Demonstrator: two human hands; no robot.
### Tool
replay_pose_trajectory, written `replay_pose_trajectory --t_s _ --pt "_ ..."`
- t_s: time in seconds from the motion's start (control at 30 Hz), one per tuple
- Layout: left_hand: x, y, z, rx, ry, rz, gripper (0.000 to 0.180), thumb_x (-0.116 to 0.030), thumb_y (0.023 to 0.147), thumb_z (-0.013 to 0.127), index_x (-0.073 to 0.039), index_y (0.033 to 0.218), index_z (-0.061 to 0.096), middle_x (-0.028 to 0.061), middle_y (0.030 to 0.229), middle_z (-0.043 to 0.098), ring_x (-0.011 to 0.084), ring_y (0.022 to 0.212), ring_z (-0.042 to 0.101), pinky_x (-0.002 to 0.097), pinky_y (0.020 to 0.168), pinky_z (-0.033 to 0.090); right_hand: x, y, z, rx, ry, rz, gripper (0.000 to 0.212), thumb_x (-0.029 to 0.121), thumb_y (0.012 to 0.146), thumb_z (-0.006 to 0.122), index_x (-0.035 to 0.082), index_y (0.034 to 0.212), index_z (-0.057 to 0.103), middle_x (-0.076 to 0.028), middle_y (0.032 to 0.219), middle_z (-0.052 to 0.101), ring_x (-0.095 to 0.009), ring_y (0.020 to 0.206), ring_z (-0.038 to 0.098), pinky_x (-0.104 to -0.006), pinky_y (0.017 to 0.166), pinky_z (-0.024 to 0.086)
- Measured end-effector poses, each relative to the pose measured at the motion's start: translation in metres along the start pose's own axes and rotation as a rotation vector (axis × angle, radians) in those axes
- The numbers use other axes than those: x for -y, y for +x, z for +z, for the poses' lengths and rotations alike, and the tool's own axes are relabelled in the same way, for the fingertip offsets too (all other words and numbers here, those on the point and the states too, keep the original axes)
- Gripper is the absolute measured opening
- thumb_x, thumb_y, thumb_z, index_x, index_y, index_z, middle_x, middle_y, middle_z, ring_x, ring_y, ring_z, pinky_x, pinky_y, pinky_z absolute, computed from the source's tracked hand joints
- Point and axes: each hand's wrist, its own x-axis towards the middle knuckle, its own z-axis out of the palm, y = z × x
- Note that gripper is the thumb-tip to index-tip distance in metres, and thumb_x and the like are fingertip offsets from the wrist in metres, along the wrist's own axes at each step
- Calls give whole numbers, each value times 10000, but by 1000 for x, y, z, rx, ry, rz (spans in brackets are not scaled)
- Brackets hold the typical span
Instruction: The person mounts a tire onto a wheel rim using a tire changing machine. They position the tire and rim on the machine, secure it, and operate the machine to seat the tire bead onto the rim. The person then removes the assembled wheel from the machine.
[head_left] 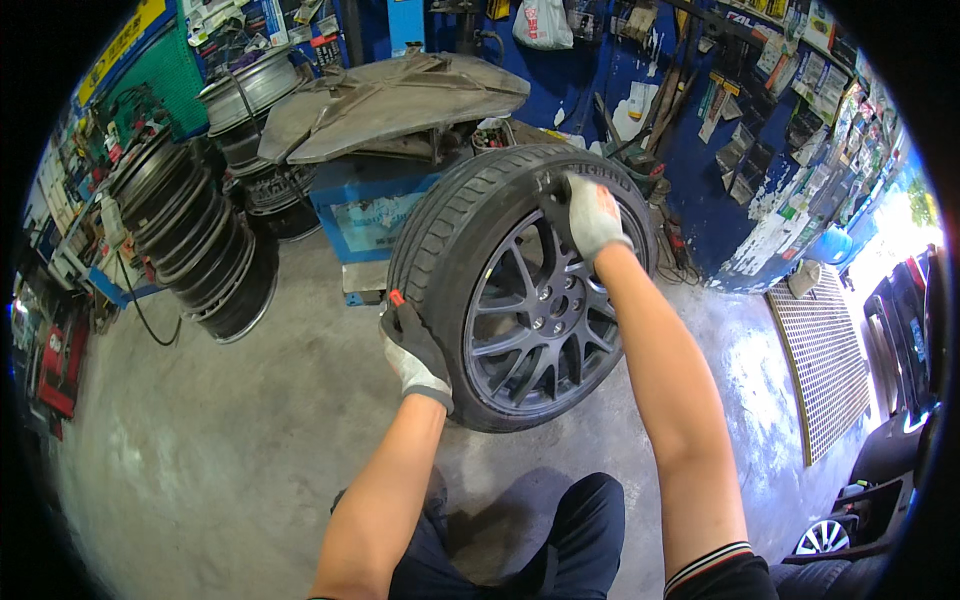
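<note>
A black tyre [432,240] on a dark grey multi-spoke rim [515,325] stands upright on the floor, tilted, with the rim's face toward me. Both of my hands wear white-and-dark work gloves. My left hand [412,355] grips the tyre at its lower left, against the tread edge; a small orange-red spot shows by the fingers, and I cannot tell whether it belongs to the glove. My right hand [594,212] is closed over the upper right part of the wheel, at the sidewall and rim edge; its fingertips are partly hidden.
Behind the wheel stands a blue machine [365,215] with a worn grey top plate [400,105]. Stacked bare rims [190,235] rise at the left. A metal grating [822,365] lies at the right, near another white-spoked wheel [823,537]. Tools and packages cover the blue wall [700,150].
</note>
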Motion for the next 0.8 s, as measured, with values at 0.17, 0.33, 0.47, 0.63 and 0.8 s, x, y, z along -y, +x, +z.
replay_pose_trajectory --t_s 0.17,0.33,0.47,0.63,0.8 --pt "-19 7 10 19 -75 31 374 -299 1075 579 22 1259 630 76 1090 668 181 972 596 333 887 485 -2 -50 -9 -25 491 174 318 217 911 756 30 1169 748 -168 1048 792 -262 947 767 -370 861 569" --pt "-63 -12 43 12 -93 238 368 -274 1079 604 36 1278 619 50 1051 652 144 925 580 303 845 481 -18 -57 -21 -6 657 277 282 205 971 734 -11 1151 745 -66 986 766 -97 877 665 -272 801 538" --pt "-102 -12 86 206 -82 245 348 -250 1066 621 30 1272 628 68 1073 675 155 949 617 289 849 496 -41 -35 -34 -31 600 376 266 198 1003 714 -26 1145 735 -1 990 724 -82 892 620 -252 818 513" --pt "-130 60 226 580 599 993 328 -186 991 673 -7 1265 656 175 1091 739 304 1024 706 389 893 544 -53 7 -56 -49 579 573 306 249 963 734 15 1158 753 -96 1010 785 -129 912 693 -301 852 541" --pt "-113 90 323 726 1016 681 334 -47 992 443 25 1247 647 285 1134 692 467 1084 653 523 940 520 -69 104 -58 -66 475 374 282 230 957 732 47 1172 732 -165 1089 773 -255 1006 743 -361 908 550"
